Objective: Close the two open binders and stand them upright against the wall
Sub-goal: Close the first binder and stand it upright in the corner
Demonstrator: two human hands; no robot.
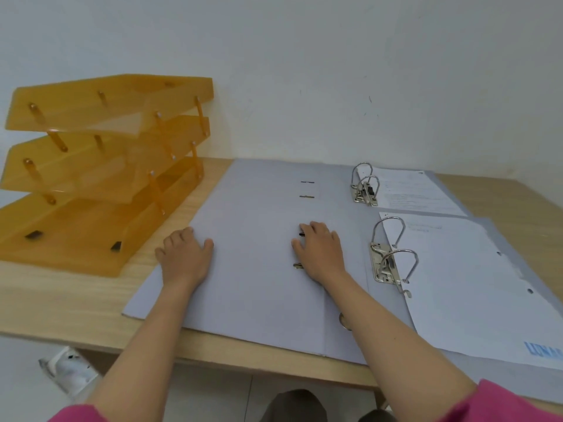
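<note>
Two grey lever-arch binders lie open and flat on the wooden desk. The near binder point(253, 287) has its left cover spread toward me, with its metal ring mechanism point(390, 263) and white paper sheets point(475, 287) on the right. The far binder point(268, 184) lies behind it, partly overlapped, with its own rings point(364, 185) and paper. My left hand point(184, 257) rests flat at the left edge of the near binder's cover. My right hand point(318, 251) lies flat on the same cover near the slots by the spine. Neither hand grips anything.
An orange three-tier letter tray point(100, 166) stands at the left of the desk point(61, 293) against the white wall point(335, 71). The wall runs behind both binders. The desk's front edge is close to my body.
</note>
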